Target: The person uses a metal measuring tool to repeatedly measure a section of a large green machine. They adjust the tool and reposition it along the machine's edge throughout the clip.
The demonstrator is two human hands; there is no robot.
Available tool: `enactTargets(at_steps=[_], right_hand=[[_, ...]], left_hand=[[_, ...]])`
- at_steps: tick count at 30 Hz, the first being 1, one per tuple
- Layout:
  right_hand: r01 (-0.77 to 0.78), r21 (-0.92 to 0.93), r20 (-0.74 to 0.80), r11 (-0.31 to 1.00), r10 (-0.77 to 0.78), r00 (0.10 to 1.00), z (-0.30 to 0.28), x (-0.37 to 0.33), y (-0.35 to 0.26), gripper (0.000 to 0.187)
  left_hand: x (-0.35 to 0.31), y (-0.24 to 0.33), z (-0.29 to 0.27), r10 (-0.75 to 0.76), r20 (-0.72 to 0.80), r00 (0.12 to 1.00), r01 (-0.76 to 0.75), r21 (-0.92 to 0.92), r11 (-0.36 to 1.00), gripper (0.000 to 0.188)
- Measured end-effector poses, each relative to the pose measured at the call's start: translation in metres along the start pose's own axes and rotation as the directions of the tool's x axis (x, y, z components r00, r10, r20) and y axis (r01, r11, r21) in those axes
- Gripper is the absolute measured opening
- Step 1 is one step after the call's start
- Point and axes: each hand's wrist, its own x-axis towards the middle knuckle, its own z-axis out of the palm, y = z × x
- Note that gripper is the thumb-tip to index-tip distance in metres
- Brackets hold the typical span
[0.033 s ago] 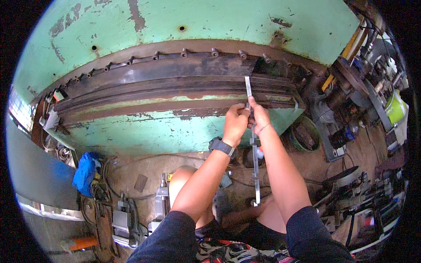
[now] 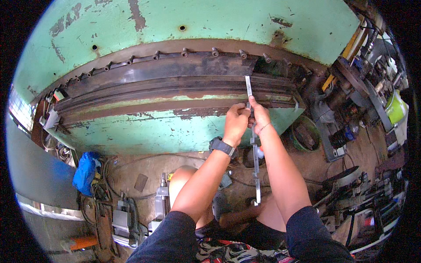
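A long flat metal strip (image 2: 254,158) runs from my lap up into the dark slot of a big green press machine (image 2: 184,26). Its upper end (image 2: 248,86) rests on the machine's dark steel die bed (image 2: 166,87). My left hand (image 2: 236,122), with a black watch on the wrist, grips the strip from the left. My right hand (image 2: 259,115), wearing a thin bracelet, grips it from the right at the same height. Both hands are just in front of the bed's lower edge.
A blue cloth bundle (image 2: 85,168) lies on the dirt floor at left. Metal tools and a vice-like block (image 2: 125,223) sit lower left. Machinery parts, cables and a green container (image 2: 394,107) crowd the right side. A dark round bucket (image 2: 307,133) stands beside the machine.
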Motion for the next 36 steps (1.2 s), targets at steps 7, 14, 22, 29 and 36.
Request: enactTargets(at_steps=[7,14,22,29,36], right_hand=[[-0.006,0.005,-0.050,1.000,0.006,0.999,0.004,0.006,-0.001,0.051],[-0.025,-0.004,-0.034,1.000,0.025,0.999,0.006,0.009,-0.005,0.051],[0.012,-0.035,-0.006,0.999,-0.012,1.000,0.001,-0.003,-0.007,0.050],[0.060,0.018,0.013,0.998,-0.060,0.998,0.003,0.005,0.004,0.050],[0.062,0.005,0.010,0.998,-0.063,0.998,0.006,0.005,0.002,0.051]], left_hand=[[-0.002,-0.003,-0.002,0.062,0.001,0.998,-0.062,0.086,0.994,0.036],[0.016,-0.010,-0.006,0.135,-0.001,0.991,-0.135,0.066,0.989,0.036],[0.027,0.006,-0.003,0.142,-0.054,0.988,-0.136,0.097,0.986,0.041],[0.036,0.000,-0.002,0.120,-0.047,0.992,-0.116,0.072,0.991,0.035],[0.034,0.000,-0.007,0.114,-0.023,0.993,-0.109,0.153,0.982,0.037]])
